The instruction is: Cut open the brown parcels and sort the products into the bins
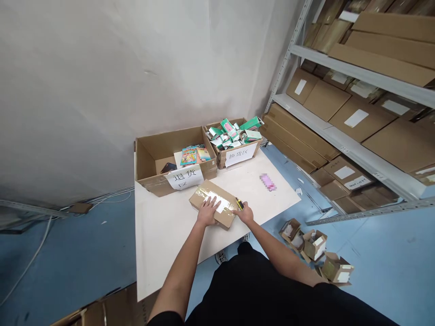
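A small taped cardboard parcel [207, 197] with a white label lies on the white table [159, 240]. My left hand [208, 212] rests flat on top of it, fingers spread. My right hand [245, 213] is at the parcel's right end, closed round a yellow and black utility knife [239, 204] whose tip touches the parcel's edge.
Two open cartons stand at the table's back: the left carton [149, 156] holds booklets, the right carton [222, 156] holds several green and white packs. A pink object [268, 182] lies to the right. Shelves of boxes [343, 122] fill the right side. Opened small boxes [314, 246] litter the blue floor.
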{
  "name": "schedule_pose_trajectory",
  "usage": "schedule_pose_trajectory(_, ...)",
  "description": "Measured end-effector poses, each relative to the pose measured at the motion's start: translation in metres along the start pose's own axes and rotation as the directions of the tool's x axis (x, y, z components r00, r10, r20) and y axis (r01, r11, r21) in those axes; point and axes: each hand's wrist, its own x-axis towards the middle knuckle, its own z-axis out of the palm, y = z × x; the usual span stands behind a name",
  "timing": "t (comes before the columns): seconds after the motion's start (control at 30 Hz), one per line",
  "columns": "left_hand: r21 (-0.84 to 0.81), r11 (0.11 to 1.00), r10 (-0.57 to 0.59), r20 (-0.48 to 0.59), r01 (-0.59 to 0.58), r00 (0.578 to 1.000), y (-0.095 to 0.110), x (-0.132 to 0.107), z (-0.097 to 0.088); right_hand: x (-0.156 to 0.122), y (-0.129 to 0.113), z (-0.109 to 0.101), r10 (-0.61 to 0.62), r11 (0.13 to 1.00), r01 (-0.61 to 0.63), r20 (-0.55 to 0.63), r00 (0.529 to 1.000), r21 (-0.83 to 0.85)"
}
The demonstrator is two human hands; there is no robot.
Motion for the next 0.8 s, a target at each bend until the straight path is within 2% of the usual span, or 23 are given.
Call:
schedule_pose_trajectory(0.1, -0.045, 0.98, -0.197, -0.083, 0.194, 0.977, 0.035, 0.004, 0.017, 0.028, -0.014, -0.011, 0.035, 0.999, -0.034, -0.055, 0.998, 0.015)
schedule_pose_trajectory(0.2, -0.105, 0.908, -0.418, -0.145, 0.406, 0.897, 0.08, 0.011, 0.033, 0.053, -0.027, -0.03, 0.018, 0.999, -0.015, -0.088, 0.996, 0.043)
schedule_pose_trajectory(0.27, -0.119, 0.879, -0.476, -0.149, 0.462, 0.867, 0.098, 0.014, 0.038, 0.06, -0.026, -0.041, 0.004, 0.996, 0.002, -0.068, 0.998, 0.092)
schedule_pose_trajectory(0.3, -0.113, 0.881, -0.473, -0.145, 0.46, 0.869, 0.101, 0.015, 0.039, 0.06, -0.022, -0.045, -0.006, 0.991, 0.01, -0.034, 0.999, 0.13)
schedule_pose_trajectory(0.4, -0.093, 0.92, -0.389, -0.116, 0.38, 0.914, 0.091, 0.012, 0.036, 0.053, -0.001, -0.056, -0.08, 0.973, 0.049, 0.133, 0.988, 0.226)
schedule_pose_trajectory(0.5, -0.113, 0.943, -0.324, -0.119, 0.312, 0.938, 0.076, 0.005, 0.036, 0.046, 0.016, -0.062, -0.134, 0.975, 0.085, 0.236, 0.962, 0.207)
schedule_pose_trajectory(0.63, -0.134, 0.944, -0.322, -0.167, 0.302, 0.932, 0.073, 0.0, 0.041, 0.046, 0.014, -0.064, -0.118, 0.993, 0.119, 0.197, 0.973, 0.01)
schedule_pose_trajectory(0.73, -0.138, 0.944, -0.32, -0.16, 0.3, 0.934, 0.075, 0.001, 0.042, 0.049, 0.004, -0.063, -0.121, 0.982, 0.136, 0.116, 0.986, -0.134)
schedule_pose_trajectory(0.8, -0.141, 0.945, -0.315, -0.152, 0.295, 0.937, 0.075, 0.001, 0.042, 0.05, -0.003, -0.062, -0.111, 0.972, 0.131, 0.109, 0.988, -0.195)
